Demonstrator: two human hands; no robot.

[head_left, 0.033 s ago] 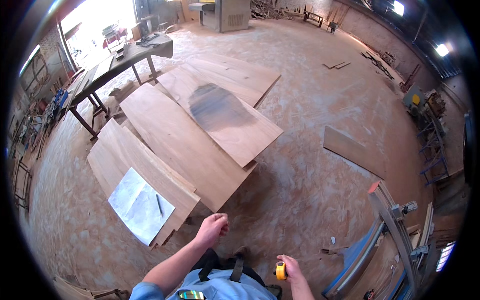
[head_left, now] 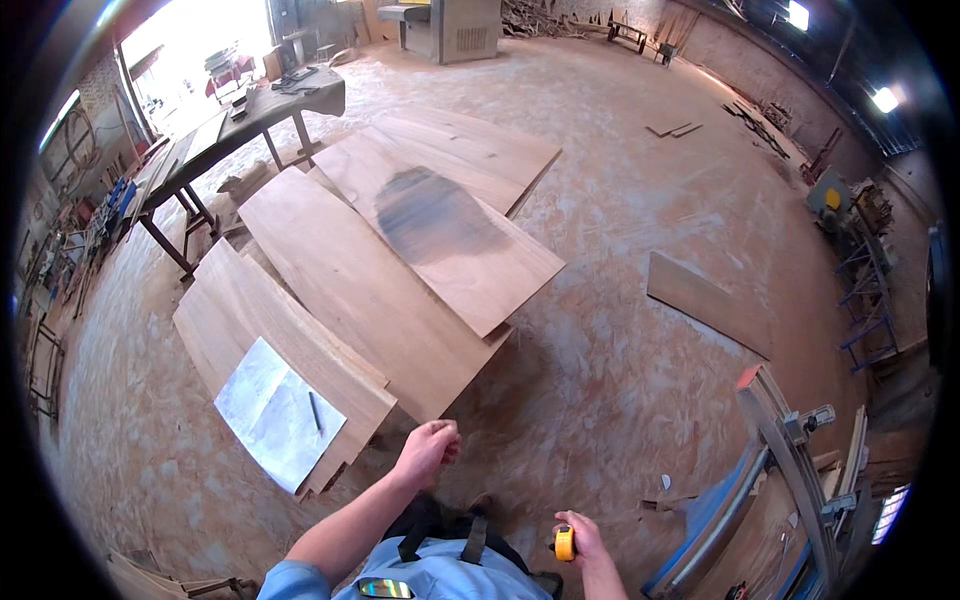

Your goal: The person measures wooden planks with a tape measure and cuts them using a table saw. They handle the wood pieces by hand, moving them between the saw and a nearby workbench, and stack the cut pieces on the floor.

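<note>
Near the front corner of the middle wide wooden board [head_left: 370, 290], my left hand [head_left: 428, 450] is held in the air with its fingers curled closed; what they hold, if anything, is hidden. Lower and to the right, my right hand [head_left: 590, 540] is closed around a yellow tape measure [head_left: 565, 543]. A large white paper sheet [head_left: 262, 400] with faint lines lies on the left board [head_left: 230, 300], and a dark pen [head_left: 316, 412] rests on it. Farther off, another board [head_left: 510, 280] with a dark bluish patch overlaps the middle one.
A long dark workbench [head_left: 240, 125] stands behind the boards at the left. On the right, a flat panel [head_left: 705, 300] lies on the dusty floor. Metal bar clamps [head_left: 790, 450] rise close by at the lower right. A machine cabinet [head_left: 465, 32] stands at the back.
My left hand has shifted very slightly up and to the right. The boards and paper sit a little further left in the picture; the tape measure stays in my right hand.
</note>
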